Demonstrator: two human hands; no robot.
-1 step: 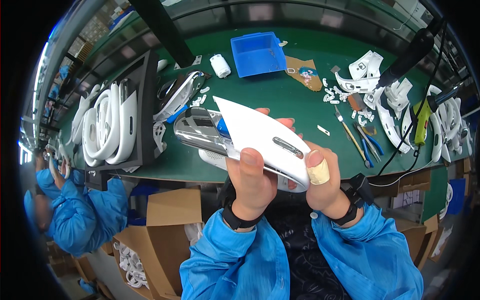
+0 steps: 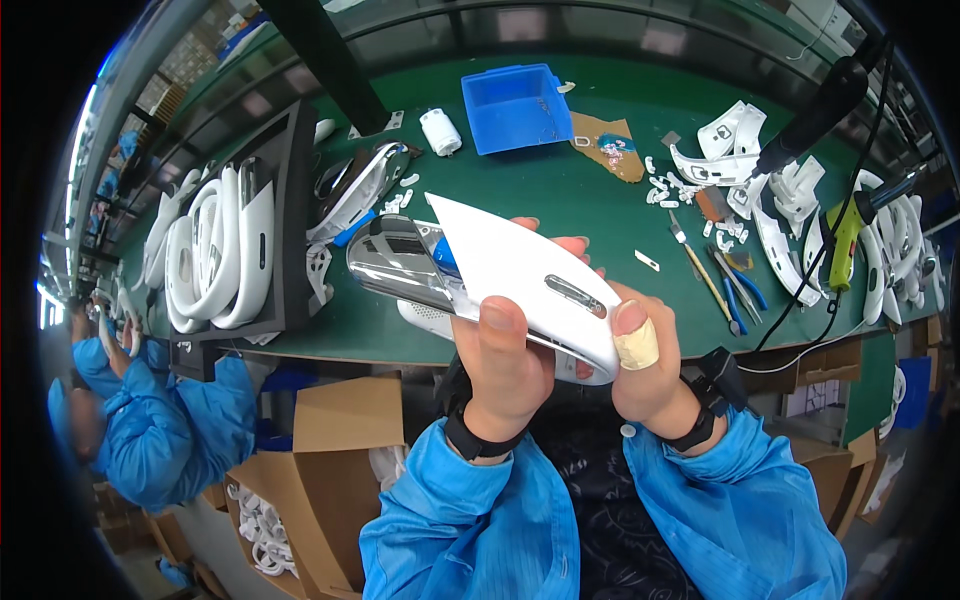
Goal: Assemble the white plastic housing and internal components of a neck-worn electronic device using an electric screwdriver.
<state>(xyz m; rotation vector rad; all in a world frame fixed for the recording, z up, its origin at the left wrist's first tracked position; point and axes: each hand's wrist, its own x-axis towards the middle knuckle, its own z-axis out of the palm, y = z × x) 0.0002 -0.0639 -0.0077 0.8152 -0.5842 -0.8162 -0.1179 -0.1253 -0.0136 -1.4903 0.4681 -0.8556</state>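
A handheld vacuum cleaner (image 2: 530,270) with a white shell, a clear dark dust cup (image 2: 395,265) and a bit of blue inside is held up in front of me, tilted above the near edge of the bench. My left hand (image 2: 505,360) grips it from below, thumb up against the white side. At its rear end my right hand (image 2: 645,350) is closed around the shell, the thumb wrapped in pale tape and pressing near the slotted panel. Some fingertips show beyond the top edge; the other fingers are hidden behind the body.
A black tray (image 2: 290,220) of white shells stands left on the green bench (image 2: 440,90). A blue bin (image 2: 515,110) and a white cylinder (image 2: 440,132) lie farther back. Pliers (image 2: 745,290), a green electric screwdriver (image 2: 845,245) and white parts lie right. A co-worker (image 2: 170,420) sits left.
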